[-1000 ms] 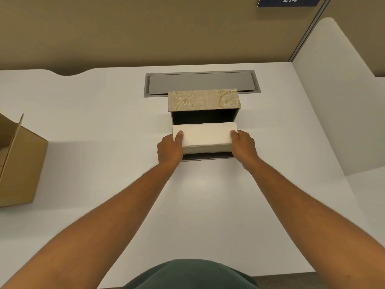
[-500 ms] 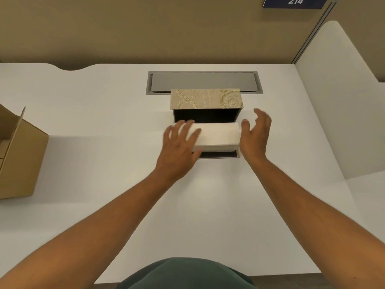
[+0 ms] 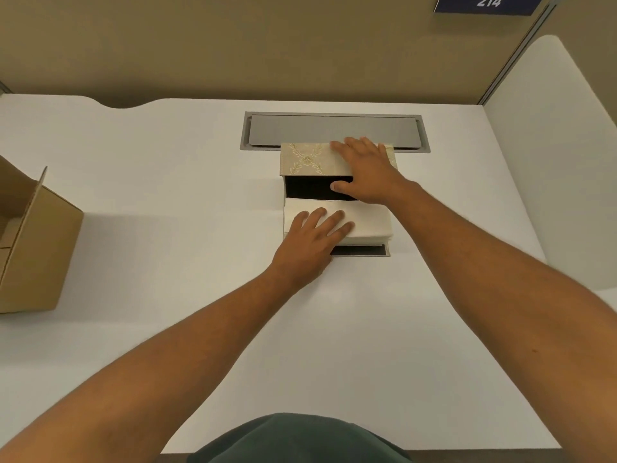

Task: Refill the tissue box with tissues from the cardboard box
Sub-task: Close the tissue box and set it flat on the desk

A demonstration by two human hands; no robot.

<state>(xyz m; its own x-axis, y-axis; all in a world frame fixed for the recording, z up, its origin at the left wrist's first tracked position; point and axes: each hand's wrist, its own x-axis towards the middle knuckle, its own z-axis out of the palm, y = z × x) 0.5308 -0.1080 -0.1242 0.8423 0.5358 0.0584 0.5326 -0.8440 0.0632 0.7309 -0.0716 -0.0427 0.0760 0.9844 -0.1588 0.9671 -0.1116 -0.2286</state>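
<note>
The tissue box (image 3: 305, 161) lies on its side at the back middle of the white desk, gold-patterned, its dark inside open toward me. A white stack of tissues (image 3: 369, 219) sits partly inside that opening, on the box's dark flap (image 3: 362, 251). My left hand (image 3: 312, 238) lies flat on top of the stack with fingers spread. My right hand (image 3: 365, 168) grips the patterned upper side of the box, fingers on top and thumb under its front edge. The brown cardboard box (image 3: 36, 242) stands open at the left edge, its contents hidden.
A grey recessed cable tray (image 3: 334, 130) runs just behind the tissue box. A white partition (image 3: 551, 155) bounds the desk on the right, a tan wall the back. The desk (image 3: 173, 182) spreads bare between the two boxes.
Both hands let go of the ends of the tissue stack. My left hand moved onto its top; my right hand rose and took hold of the tissue box's upper side.
</note>
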